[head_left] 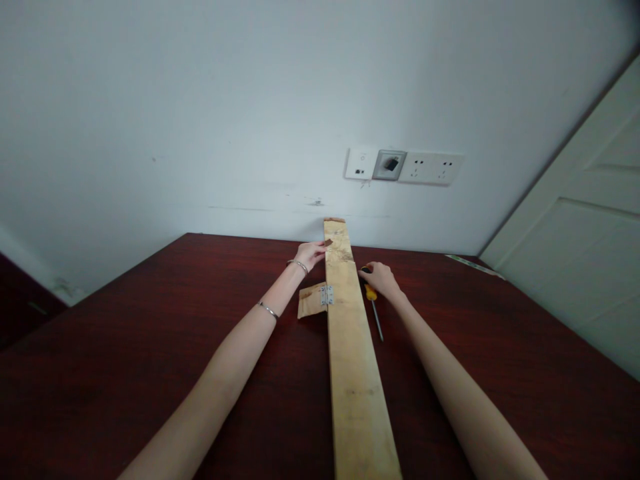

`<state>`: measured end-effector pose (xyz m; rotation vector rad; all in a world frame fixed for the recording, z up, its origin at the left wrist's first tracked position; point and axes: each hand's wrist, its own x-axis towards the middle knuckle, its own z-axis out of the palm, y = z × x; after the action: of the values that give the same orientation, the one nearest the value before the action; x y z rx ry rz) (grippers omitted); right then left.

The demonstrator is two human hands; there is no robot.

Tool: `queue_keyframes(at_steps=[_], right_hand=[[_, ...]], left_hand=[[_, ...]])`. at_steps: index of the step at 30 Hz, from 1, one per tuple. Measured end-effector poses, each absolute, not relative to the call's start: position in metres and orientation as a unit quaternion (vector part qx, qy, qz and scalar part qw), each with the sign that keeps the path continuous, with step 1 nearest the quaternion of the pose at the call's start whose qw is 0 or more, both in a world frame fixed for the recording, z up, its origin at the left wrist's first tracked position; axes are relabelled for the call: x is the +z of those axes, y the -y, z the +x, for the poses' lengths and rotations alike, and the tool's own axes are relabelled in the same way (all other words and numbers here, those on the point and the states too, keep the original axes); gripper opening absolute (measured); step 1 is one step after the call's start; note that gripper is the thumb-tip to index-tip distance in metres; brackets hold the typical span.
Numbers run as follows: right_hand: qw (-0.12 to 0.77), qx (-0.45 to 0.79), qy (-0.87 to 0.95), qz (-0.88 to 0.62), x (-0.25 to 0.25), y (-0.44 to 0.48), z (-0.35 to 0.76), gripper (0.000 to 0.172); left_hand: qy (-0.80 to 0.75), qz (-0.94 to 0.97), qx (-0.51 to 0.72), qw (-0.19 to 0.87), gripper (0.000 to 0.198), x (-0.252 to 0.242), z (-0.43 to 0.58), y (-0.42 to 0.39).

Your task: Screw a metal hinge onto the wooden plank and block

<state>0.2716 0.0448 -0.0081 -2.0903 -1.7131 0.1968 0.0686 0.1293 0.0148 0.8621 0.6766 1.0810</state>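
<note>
A long pale wooden board (353,347) runs from the near edge of my view towards the wall. On its left side a metal hinge (327,295) joins it to a short wooden piece (311,301). My left hand (311,254), with bangles on the arm, is at the board's left edge near the far end. Its fingers pinch a small flat brown piece (329,243) over the board; what it is made of I cannot tell. Right of the board, my right hand (381,277) has its fingers closed at the handle end of a yellow-and-black screwdriver (371,293), whose shaft points back towards me.
The board lies on a dark red wooden tabletop (240,400), which meets a white wall (225,133). Sockets and a switch plate (430,168) sit on the wall above. A thin pale strip (475,266) lies at the far right corner, near a white panelled door (595,220).
</note>
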Motion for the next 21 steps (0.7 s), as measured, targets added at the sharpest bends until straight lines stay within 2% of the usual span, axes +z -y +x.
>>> queue_keyframes(at_steps=[16,21], right_hand=[[0.231,0.088,0.601,-0.760,-0.001,-0.042,0.279,0.044],[0.258,0.029,0.597,-0.759,0.014,-0.038,0.277,0.043]], left_hand=[[-0.301,0.380,0.486,0.727,0.026,0.016,0.068,-0.129],[-0.312,0.372,0.495,0.720,0.025,0.017,0.069,-0.129]])
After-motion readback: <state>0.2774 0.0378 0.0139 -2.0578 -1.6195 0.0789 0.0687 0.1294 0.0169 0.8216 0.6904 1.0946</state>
